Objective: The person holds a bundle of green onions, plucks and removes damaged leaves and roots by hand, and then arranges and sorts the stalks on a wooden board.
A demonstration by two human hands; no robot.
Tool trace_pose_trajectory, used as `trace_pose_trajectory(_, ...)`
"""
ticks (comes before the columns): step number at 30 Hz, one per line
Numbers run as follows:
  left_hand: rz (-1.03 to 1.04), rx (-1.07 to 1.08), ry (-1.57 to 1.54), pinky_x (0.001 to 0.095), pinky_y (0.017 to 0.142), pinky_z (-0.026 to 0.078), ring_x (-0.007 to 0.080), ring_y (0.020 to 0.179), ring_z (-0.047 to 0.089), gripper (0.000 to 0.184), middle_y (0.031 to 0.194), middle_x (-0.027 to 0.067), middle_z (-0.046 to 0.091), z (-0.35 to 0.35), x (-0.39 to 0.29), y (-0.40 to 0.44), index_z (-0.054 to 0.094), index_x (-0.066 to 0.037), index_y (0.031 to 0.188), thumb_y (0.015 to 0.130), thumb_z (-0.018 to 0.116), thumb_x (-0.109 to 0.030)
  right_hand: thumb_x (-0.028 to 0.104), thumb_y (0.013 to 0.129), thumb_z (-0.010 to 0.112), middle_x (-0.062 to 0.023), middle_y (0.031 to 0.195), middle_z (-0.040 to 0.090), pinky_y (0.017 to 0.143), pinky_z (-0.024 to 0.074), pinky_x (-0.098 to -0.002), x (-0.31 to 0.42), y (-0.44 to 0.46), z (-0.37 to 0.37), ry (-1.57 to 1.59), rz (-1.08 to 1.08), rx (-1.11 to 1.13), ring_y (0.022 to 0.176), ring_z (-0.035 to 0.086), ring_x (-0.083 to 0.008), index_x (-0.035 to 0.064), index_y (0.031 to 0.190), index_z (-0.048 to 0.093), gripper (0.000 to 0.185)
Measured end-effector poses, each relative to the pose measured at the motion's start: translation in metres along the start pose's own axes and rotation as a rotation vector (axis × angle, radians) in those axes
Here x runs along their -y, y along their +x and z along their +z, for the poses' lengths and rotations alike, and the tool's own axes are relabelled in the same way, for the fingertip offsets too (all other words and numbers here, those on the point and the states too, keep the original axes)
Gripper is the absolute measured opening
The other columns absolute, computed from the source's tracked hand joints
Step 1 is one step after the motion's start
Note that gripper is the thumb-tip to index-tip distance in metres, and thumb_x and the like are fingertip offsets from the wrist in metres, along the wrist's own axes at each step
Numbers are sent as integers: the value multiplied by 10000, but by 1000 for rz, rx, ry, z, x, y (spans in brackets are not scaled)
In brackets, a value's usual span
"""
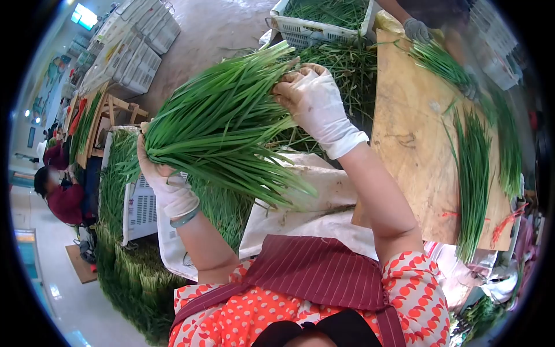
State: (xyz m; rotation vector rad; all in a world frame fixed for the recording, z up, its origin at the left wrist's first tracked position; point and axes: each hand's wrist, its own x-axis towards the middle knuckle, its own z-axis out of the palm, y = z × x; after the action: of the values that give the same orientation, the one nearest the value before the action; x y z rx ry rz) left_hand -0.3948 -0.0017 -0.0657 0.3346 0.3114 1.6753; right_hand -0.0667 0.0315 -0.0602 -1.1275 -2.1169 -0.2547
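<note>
A large fanned bunch of garlic chives point(214, 115) is held up in front of me. My left hand point(167, 179), in a whitish glove, is wrapped round its gathered left end. My right hand point(315, 101), also in a stained whitish glove, is at the upper right side of the bunch, fingers bent and pinched on some stalks there. The loose ends spread out toward the right and hang down. Below the bunch, a white plastic crate point(139, 214) holds more green chives, partly hidden by my left arm.
On the wooden board point(404, 133) at right lie chive bundles point(474, 173) and red ties point(509, 222). A co-worker's gloved hand point(417, 30) touches chives there. A filled crate point(300, 29) stands ahead, with loose leaves point(347, 75) before it. Stacked crates point(136, 63) and other people point(63, 199) are left.
</note>
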Motion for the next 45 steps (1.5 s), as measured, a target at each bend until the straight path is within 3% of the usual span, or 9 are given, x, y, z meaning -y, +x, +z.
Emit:
trace_pose_trajectory(4, 136, -296, 168, 431, 967, 394, 224, 1065, 539, 236, 1116, 75, 598, 13, 7, -4, 603, -77, 1050, 889, 466, -182, 237, 758, 632, -51, 750, 647, 837, 429, -383, -1, -11, 2, 173, 21, -182, 734, 609, -229, 131, 815, 678, 129)
trace_pose_trajectory(7, -96, 106, -9, 451, 962, 397, 236, 1064, 541, 241, 1121, 86, 595, -7, -2, 1, 603, -78, 1060, 885, 475, -183, 155, 768, 658, -83, 750, 661, 644, 493, -324, 1, -24, -4, 577, 486, -202, 696, 628, -231, 90, 848, 680, 106)
trace_pose_trajectory(10, 26, -78, -41, 468, 952, 403, 249, 1057, 549, 247, 1118, 97, 600, 0, 2, -8, 606, -80, 1070, 884, 481, -183, 103, 836, 612, -59, 760, 664, 615, 461, -220, -17, -35, -14, 946, 644, -302, 673, 587, -85, 51, 880, 674, 92)
trace_pose_trajectory(14, 97, -184, 50, 467, 964, 393, 253, 1066, 548, 256, 1125, 108, 600, -6, -6, -14, 605, -81, 1090, 882, 485, -173, 188, 831, 625, -62, 782, 657, 665, 458, -253, -85, -67, -4, 634, 1010, -414, 688, 585, -140, 90, 971, 668, 176)
trace_pose_trajectory(16, 25, -16, 118, 474, 972, 383, 257, 1086, 535, 278, 1135, 114, 597, -12, -11, -16, 594, -79, 1119, 879, 493, -178, 280, 792, 653, -67, 799, 663, 704, 475, -332, -90, -65, -11, -314, 557, -261, 744, 617, -217, 120, 961, 677, 233)
trace_pose_trajectory(19, 127, -194, 10, 497, 969, 377, 270, 1084, 534, 310, 1132, 116, 598, -16, -10, -10, 579, -80, 1148, 883, 489, -212, 371, 752, 664, -70, 976, 650, 797, 463, -346, -45, -29, -25, 255, 478, -98, 919, 592, -254, 165, 1015, 666, 334)
trace_pose_trajectory(22, 58, -99, 28, 512, 976, 361, 265, 1100, 522, 327, 1150, 114, 588, -13, -10, -12, 569, -84, 1165, 889, 476, -233, 703, 711, 536, -196, 1124, 586, 948, 392, -356, -5, 2, -15, 860, 809, 379, 1036, 555, -241, -33, 1145, 561, 855)
trace_pose_trajectory(27, -37, 79, -79, 510, 986, 349, 251, 1114, 510, 311, 1191, 107, 560, -3, -9, -20, 575, -87, 1148, 901, 453, -232, 144, 785, 695, -51, 920, 654, 764, 471, -238, 4, 9, 3, 1828, 1000, 148, 802, 605, -131, -12, 1035, 613, 306)
trace_pose_trajectory(45, -31, 142, -156, 472, 965, 391, 236, 1073, 538, 249, 1132, 93, 587, 2, -14, -23, 617, -97, 1054, 901, 461, -217, 186, 884, 530, -48, 862, 652, 729, 432, -238, -6, -12, -28, 1227, 594, 329, 701, 514, -107, -18, 933, 628, 232)
